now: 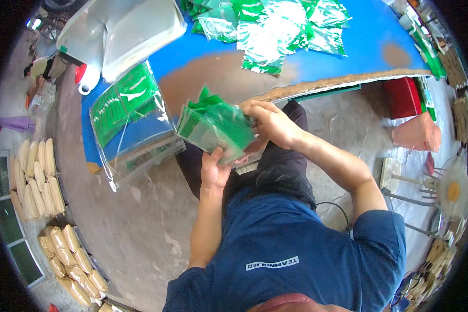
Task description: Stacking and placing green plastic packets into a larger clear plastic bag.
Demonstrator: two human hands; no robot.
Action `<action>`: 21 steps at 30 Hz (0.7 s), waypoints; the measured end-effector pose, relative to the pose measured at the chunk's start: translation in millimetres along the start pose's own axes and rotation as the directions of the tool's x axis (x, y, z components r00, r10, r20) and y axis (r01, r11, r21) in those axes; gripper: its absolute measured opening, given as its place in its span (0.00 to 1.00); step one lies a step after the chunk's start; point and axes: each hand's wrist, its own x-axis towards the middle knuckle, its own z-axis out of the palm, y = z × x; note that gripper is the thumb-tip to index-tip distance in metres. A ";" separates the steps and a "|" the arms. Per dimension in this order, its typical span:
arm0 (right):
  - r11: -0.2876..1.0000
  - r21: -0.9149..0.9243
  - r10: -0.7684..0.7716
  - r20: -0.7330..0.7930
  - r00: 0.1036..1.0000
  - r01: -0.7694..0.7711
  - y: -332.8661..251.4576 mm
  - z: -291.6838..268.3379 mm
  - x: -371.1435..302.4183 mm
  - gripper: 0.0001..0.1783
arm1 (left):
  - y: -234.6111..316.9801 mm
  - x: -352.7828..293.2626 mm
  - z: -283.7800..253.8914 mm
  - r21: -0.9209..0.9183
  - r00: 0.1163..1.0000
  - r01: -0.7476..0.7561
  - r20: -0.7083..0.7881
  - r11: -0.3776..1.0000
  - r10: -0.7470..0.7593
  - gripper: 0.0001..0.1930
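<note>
My left hand [215,170] grips the lower edge of a fanned stack of green and clear plastic packets [208,127], its thumb on top. My right hand [275,125] is closed on the stack's right edge, with its fingertips partly hidden. Both hands are just off the near edge of the blue table [359,60], above my lap. To the left, a large clear plastic bag [164,125] lies partly over the table edge with rows of green packets [125,99] inside. A loose pile of similar green and clear packets [275,31] is spread at the far side.
Large clear plastic sheets or bags [140,36] lie at the far left, beside a white roll [90,80]. A red bin [402,99] and a pink bin [418,132] stand on the right, near a fan [452,190]. Filled tan bags [65,247] are stacked at left.
</note>
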 end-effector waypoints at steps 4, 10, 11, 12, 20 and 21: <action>0.951 -0.275 -0.081 0.221 0.972 0.142 4.4 -8.3 29.8 0.17 | -4.5 -6.2 -17.5 -0.120 0.994 -0.019 -0.108 0.993 0.006 0.30; 0.029 -0.999 -0.764 -0.050 0.643 -0.042 -32.6 -66.5 120.5 0.29 | 7.3 -17.3 -29.1 -0.197 0.998 0.061 0.044 0.979 -0.053 0.31; -0.036 -0.995 -0.719 -0.039 0.694 -0.094 -27.3 -58.2 122.4 0.30 | 10.5 -21.4 -32.7 -0.190 0.998 0.054 0.047 0.980 -0.046 0.31; -0.069 -0.997 -0.706 0.031 0.708 -0.026 -14.5 -49.8 117.9 0.29 | 12.5 -27.7 -38.0 -0.099 1.000 0.007 -0.002 0.995 -0.007 0.32; 0.275 -0.625 -0.662 0.428 0.615 0.731 17.6 -15.2 64.6 0.20 | 28.8 -12.3 -40.1 0.006 0.990 -0.088 -0.105 0.996 0.089 0.34; 0.275 -0.623 -0.664 0.428 0.613 0.732 10.9 -11.9 64.5 0.20 | 29.9 -7.6 -31.3 0.075 0.987 -0.086 -0.133 0.994 0.095 0.33</action>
